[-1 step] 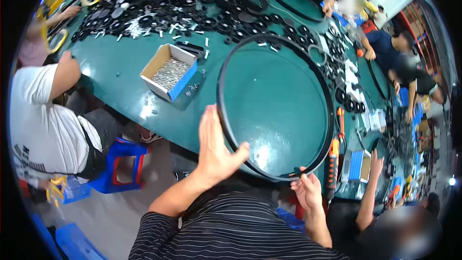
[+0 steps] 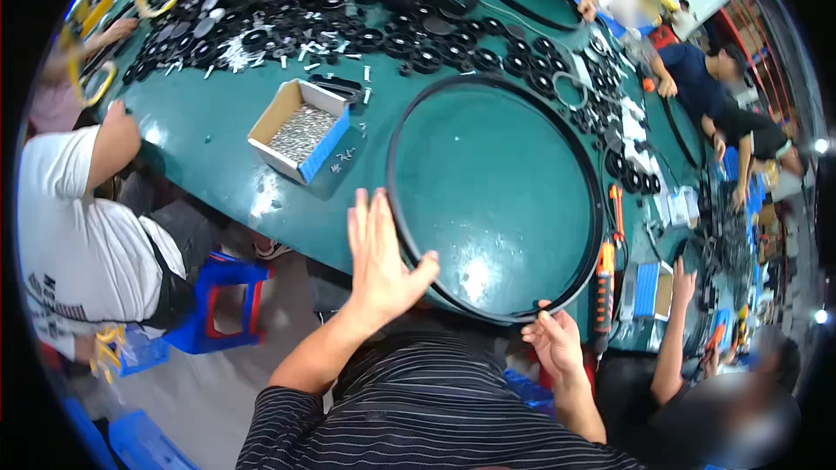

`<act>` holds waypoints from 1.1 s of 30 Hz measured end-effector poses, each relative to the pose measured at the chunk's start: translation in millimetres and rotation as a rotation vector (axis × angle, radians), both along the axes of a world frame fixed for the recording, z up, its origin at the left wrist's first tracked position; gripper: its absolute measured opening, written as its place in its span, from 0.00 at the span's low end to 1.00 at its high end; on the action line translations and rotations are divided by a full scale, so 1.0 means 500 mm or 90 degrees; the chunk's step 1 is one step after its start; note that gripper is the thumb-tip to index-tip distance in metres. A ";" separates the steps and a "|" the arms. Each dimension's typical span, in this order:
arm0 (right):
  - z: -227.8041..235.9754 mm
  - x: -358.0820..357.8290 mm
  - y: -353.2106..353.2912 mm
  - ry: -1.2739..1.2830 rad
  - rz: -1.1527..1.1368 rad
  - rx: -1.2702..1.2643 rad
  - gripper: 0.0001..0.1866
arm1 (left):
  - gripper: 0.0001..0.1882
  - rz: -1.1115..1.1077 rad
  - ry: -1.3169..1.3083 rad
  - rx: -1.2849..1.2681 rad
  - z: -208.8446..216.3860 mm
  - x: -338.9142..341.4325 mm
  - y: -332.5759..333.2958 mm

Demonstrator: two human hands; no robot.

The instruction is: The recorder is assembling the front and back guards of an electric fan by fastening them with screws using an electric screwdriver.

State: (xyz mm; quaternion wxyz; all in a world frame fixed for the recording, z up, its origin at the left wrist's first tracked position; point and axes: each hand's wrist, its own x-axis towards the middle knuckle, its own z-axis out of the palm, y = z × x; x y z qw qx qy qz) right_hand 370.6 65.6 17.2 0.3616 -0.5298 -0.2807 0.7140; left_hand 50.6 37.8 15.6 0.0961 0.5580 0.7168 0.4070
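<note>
Neighbour at far left: one person in a white shirt (image 2: 65, 183); dark lettering across its front.
Stool: one, blue (image 2: 196, 318) with red edging, on the floor below the desk.
Desk: one, green top (image 2: 218, 161), shiny.
Screw box: one, open at the top, white and blue (image 2: 326, 150); holds a heap of small metal screws (image 2: 299, 133), too many to count.
Loose screws: a small cluster (image 2: 343, 157) on the desk, just right of the box.
Black discs: dozens (image 2: 427, 59), crowded along the far side of the desk; exact count not possible.
Left hand: one (image 2: 383, 265); grip spread, fingers straight and thumb apart, set against the ring's left side, not closed around it.
Ring: one, large, black (image 2: 598, 209), in front of the wearer, over the near part of the desk; whether its far side touches the top cannot be told.
Right hand: one (image 2: 556, 341); grip pinched, thumb and fingers closed on the ring's near right rim.
Power screwdriver: one, orange and black (image 2: 603, 300), just right of the ring.
Second box: one, blue and white (image 2: 645, 290), right of the screwdriver.
Co-worker's hand: one (image 2: 684, 285), raised beside the second box.
</note>
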 end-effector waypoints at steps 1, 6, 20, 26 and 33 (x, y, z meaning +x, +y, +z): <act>0.005 0.001 -0.008 -0.030 0.055 0.013 0.18 | 0.49 0.023 0.083 -0.040 -0.020 -0.011 -0.002; 0.035 0.008 0.016 -0.227 0.225 -0.046 0.29 | 0.47 -0.011 0.187 -0.025 -0.052 -0.037 0.007; 0.113 0.160 0.109 -0.529 0.164 0.326 0.16 | 0.34 0.036 0.233 0.089 -0.048 -0.054 0.013; 0.256 0.372 0.366 -0.775 -0.145 0.523 0.22 | 0.30 0.045 0.240 0.096 -0.012 -0.035 0.024; 0.421 0.655 0.654 -1.349 -0.382 0.291 0.46 | 0.26 0.045 0.209 0.130 -0.016 -0.035 0.018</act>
